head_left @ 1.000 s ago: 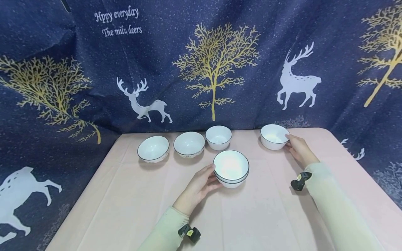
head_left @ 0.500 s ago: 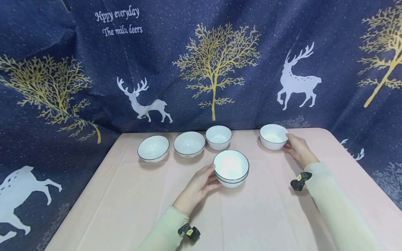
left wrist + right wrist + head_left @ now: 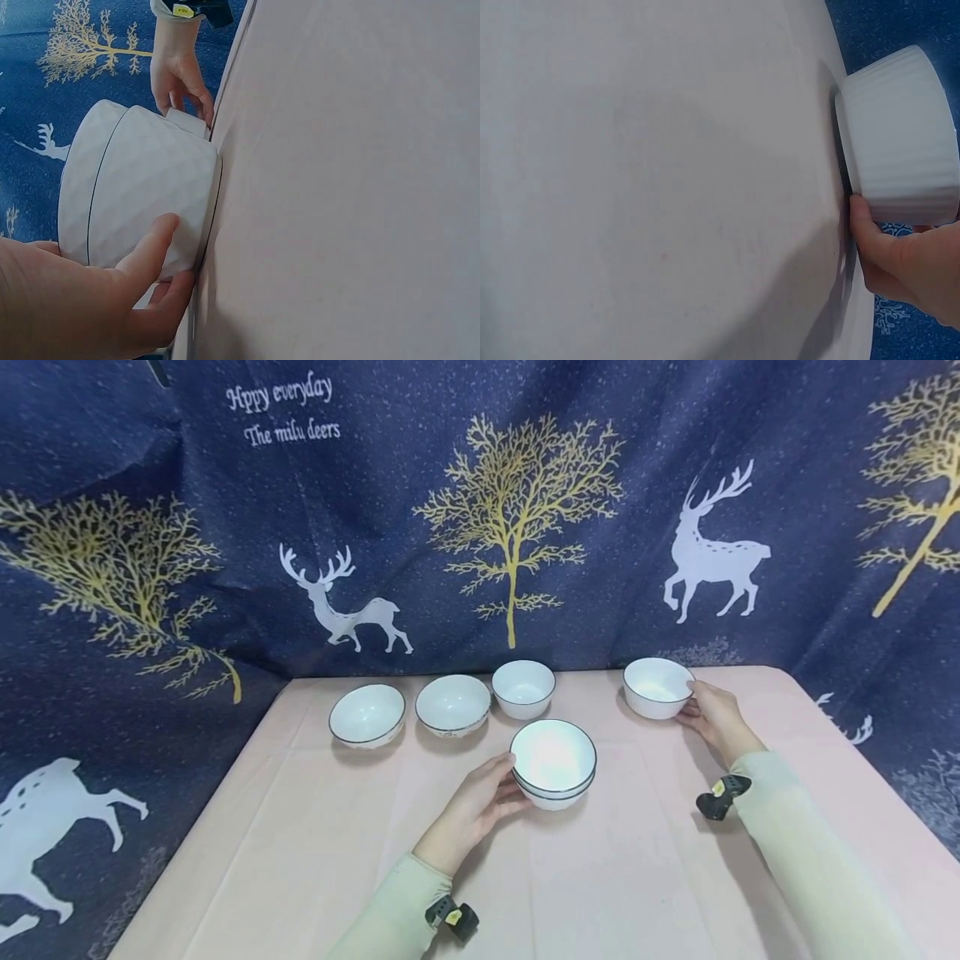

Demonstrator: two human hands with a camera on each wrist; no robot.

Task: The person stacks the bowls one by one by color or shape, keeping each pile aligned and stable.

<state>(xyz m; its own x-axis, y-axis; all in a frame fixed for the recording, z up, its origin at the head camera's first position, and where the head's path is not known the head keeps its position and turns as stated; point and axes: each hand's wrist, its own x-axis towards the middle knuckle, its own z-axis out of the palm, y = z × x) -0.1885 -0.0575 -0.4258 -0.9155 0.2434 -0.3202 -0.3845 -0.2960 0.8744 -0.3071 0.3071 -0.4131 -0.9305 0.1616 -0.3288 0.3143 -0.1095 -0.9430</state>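
In the head view, my left hand (image 3: pixel 480 802) grips the left side of two nested white bowls (image 3: pixel 553 760) with dark rims, in the middle of the table. The left wrist view shows the dimpled outside of these nested bowls (image 3: pixel 150 187), with fingers spread along the lower wall. At the back right, my right hand (image 3: pixel 716 718) holds a white bowl (image 3: pixel 651 700) by its right side, thumb at the rim. From the right wrist view this bowl (image 3: pixel 900 142) has a ribbed wall, and a fingertip lies at its base. Both bowls' mouths face up.
Three more white bowls stand along the back: one at the left (image 3: pixel 366 714), a second beside it (image 3: pixel 452 703), and a deeper one (image 3: pixel 522 687) behind the nested pair. A dark blue cloth (image 3: pixel 585 568) with deer and trees hangs behind the pink-covered table (image 3: pixel 315 860).
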